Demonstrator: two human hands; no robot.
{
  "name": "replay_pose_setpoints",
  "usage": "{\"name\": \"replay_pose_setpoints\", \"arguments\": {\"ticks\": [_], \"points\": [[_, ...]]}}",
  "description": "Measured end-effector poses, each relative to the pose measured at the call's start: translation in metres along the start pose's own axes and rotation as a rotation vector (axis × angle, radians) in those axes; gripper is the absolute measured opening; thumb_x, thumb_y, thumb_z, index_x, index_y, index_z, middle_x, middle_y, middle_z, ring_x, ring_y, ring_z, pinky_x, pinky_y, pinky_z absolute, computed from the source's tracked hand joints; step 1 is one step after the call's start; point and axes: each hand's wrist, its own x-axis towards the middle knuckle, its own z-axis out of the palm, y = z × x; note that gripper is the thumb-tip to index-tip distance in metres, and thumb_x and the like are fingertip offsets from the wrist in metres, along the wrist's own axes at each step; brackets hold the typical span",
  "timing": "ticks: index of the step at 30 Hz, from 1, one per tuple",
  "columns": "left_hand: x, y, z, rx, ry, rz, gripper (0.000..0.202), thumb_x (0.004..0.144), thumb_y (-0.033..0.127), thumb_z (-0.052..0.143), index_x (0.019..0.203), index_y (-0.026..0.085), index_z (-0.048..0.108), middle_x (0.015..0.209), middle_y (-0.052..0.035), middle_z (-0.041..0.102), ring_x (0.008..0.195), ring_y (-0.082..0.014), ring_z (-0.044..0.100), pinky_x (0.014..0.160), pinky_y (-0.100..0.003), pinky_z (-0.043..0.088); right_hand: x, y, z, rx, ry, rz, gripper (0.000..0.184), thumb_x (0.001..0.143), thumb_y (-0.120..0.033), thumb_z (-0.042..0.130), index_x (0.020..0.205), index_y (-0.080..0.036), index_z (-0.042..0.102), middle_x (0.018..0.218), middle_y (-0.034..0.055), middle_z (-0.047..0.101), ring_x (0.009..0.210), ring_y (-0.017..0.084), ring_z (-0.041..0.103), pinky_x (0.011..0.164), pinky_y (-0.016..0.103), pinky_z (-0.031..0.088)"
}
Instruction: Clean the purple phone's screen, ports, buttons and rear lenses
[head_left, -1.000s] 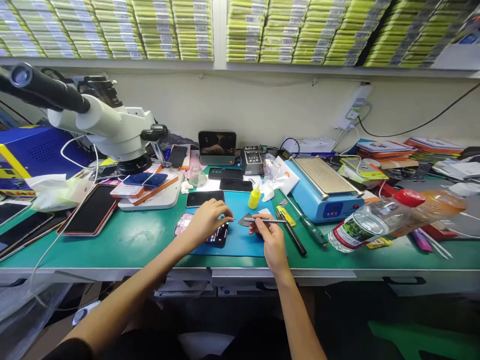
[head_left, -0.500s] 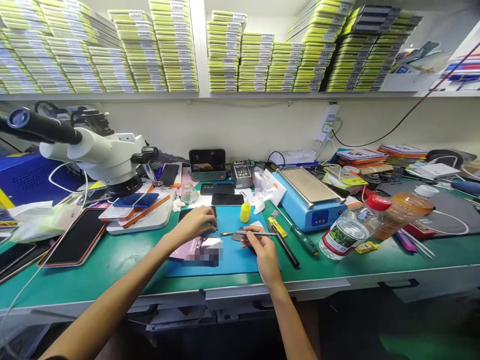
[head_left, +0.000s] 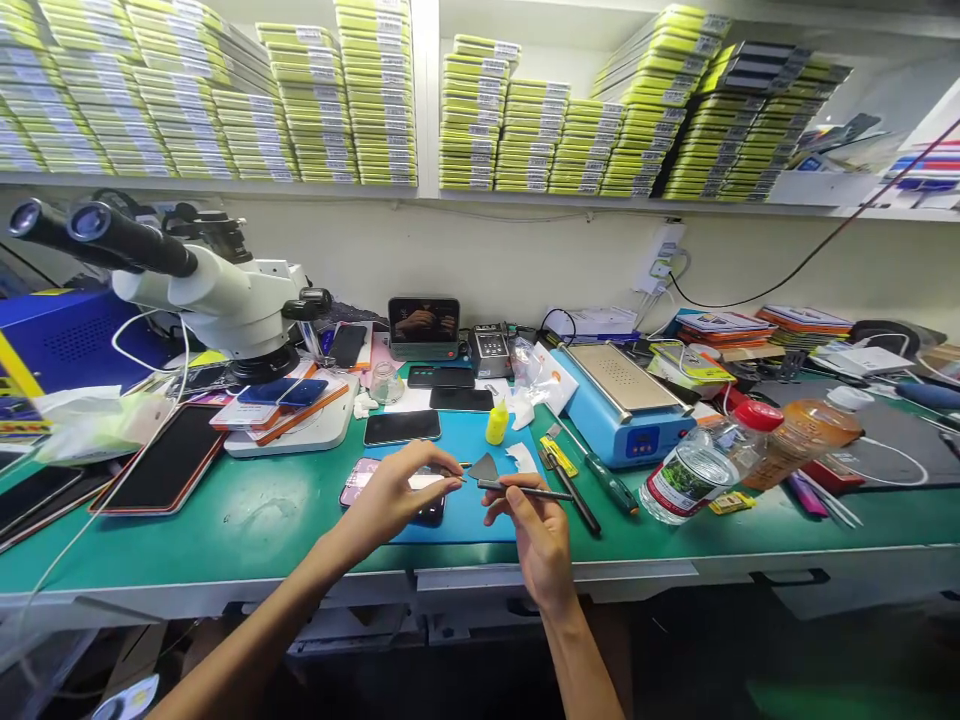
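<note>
Two things hang above the blue mat: the left hand pinches a slim piece, the right hand grips a grey pen-shaped tool; a slack pinch could drop the piece.

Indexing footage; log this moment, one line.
right hand: holds slim grey pen-shaped tool; left hand: near tool's tip; yellow plastic bottle: upright

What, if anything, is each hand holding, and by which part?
The right hand holds a slim pen-like tool near its middle, between thumb and fingers. The left hand pinches something tiny; which part cannot be told.
</note>
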Motion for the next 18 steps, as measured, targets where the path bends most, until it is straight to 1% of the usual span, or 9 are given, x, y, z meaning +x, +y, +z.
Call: {"name": "replay_pose_setpoints", "arguments": {"ticks": [2, 4, 6, 8, 9, 11, 15, 16, 18], "points": [[-0.003, 0.003, 0.003, -0.072, 0.009, -0.043, 0.029, 0.108, 0.053, 0.076, 0.111, 0.025, 0.083, 0.109, -0.0063, 0.085, 0.104, -0.0232, 0.08, 0.091, -0.036, 0.067, -0.004, 0.001, 0.006, 0.006, 0.01, -0.001, 0.034, 0.111, -0.05, 0.075, 0.12, -0.017, 0.074, 0.107, 0.0041, 0.076, 0.092, 0.017, 0.076, 0.079, 0.033, 0.067], [-0.007, 0.004, 0.007, -0.135, 0.017, -0.09, 0.033, 0.106, 0.056, 0.078, 0.11, 0.023, 0.082, 0.108, -0.0067, 0.085, 0.102, -0.0231, 0.08, 0.083, -0.033, 0.066, -0.007, 0.001, 0.011, 0.006, 0.019, -0.001, 0.033, 0.111, -0.049, 0.076, 0.12, -0.017, 0.074, 0.107, 0.004, 0.076, 0.092, 0.017, 0.076, 0.078, 0.032, 0.067], [-0.01, 0.002, 0.012, -0.193, 0.018, -0.132, 0.037, 0.104, 0.057, 0.08, 0.11, 0.021, 0.081, 0.106, -0.0064, 0.083, 0.094, -0.0209, 0.079, 0.075, -0.031, 0.065, -0.008, 0.0, 0.014, 0.003, 0.023, 0.002, 0.033, 0.111, -0.048, 0.076, 0.121, -0.017, 0.074, 0.108, 0.0042, 0.076, 0.092, 0.017, 0.075, 0.078, 0.033, 0.067], [-0.014, 0.001, 0.016, -0.245, 0.02, -0.169, 0.039, 0.104, 0.057, 0.08, 0.111, 0.018, 0.079, 0.104, -0.0054, 0.081, 0.085, -0.0177, 0.076, 0.071, -0.03, 0.063, -0.009, 0.0, 0.017, -0.004, 0.02, 0.006, 0.032, 0.111, -0.048, 0.076, 0.12, -0.017, 0.075, 0.108, 0.0042, 0.076, 0.093, 0.017, 0.075, 0.08, 0.033, 0.068], [-0.015, 0.0, 0.017, -0.268, 0.022, -0.184, 0.04, 0.104, 0.056, 0.08, 0.111, 0.017, 0.078, 0.103, -0.0049, 0.08, 0.082, -0.0165, 0.074, 0.07, -0.03, 0.063, -0.01, 0.001, 0.018, -0.007, 0.016, 0.009, 0.032, 0.111, -0.047, 0.077, 0.12, -0.017, 0.075, 0.108, 0.0041, 0.077, 0.093, 0.017, 0.076, 0.08, 0.033, 0.068], [-0.018, -0.001, 0.017, -0.305, 0.031, -0.211, 0.039, 0.105, 0.055, 0.081, 0.111, 0.017, 0.077, 0.103, -0.0042, 0.079, 0.082, -0.0162, 0.074, 0.073, -0.031, 0.064, -0.012, 0.002, 0.02, -0.01, 0.016, 0.01, 0.032, 0.11, -0.047, 0.077, 0.119, -0.017, 0.075, 0.108, 0.0042, 0.077, 0.093, 0.017, 0.076, 0.08, 0.033, 0.068], [-0.023, -0.002, 0.013, -0.36, 0.057, -0.248, 0.034, 0.102, 0.049, 0.085, 0.11, 0.017, 0.078, 0.108, -0.005, 0.079, 0.098, -0.0202, 0.076, 0.086, -0.037, 0.066, -0.016, 0.007, 0.025, 0.002, 0.045, -0.001, 0.033, 0.111, -0.048, 0.076, 0.121, -0.016, 0.074, 0.11, 0.0045, 0.077, 0.094, 0.018, 0.076, 0.082, 0.035, 0.069], [-0.024, -0.002, 0.012, -0.378, 0.058, -0.257, 0.033, 0.102, 0.048, 0.086, 0.11, 0.017, 0.078, 0.109, -0.0051, 0.08, 0.1, -0.0204, 0.076, 0.087, -0.037, 0.066, -0.017, 0.008, 0.025, 0.007, 0.049, 0.0, 0.033, 0.111, -0.048, 0.076, 0.121, -0.016, 0.074, 0.11, 0.0045, 0.077, 0.095, 0.018, 0.076, 0.083, 0.035, 0.069], [-0.027, -0.003, 0.013, -0.425, 0.047, -0.274, 0.032, 0.102, 0.046, 0.086, 0.11, 0.017, 0.077, 0.109, -0.0048, 0.08, 0.094, -0.0191, 0.076, 0.086, -0.037, 0.066, -0.018, 0.01, 0.027, 0.016, 0.047, 0.013, 0.034, 0.111, -0.048, 0.076, 0.122, -0.016, 0.074, 0.11, 0.0046, 0.077, 0.096, 0.018, 0.077, 0.084, 0.036, 0.069]]}}
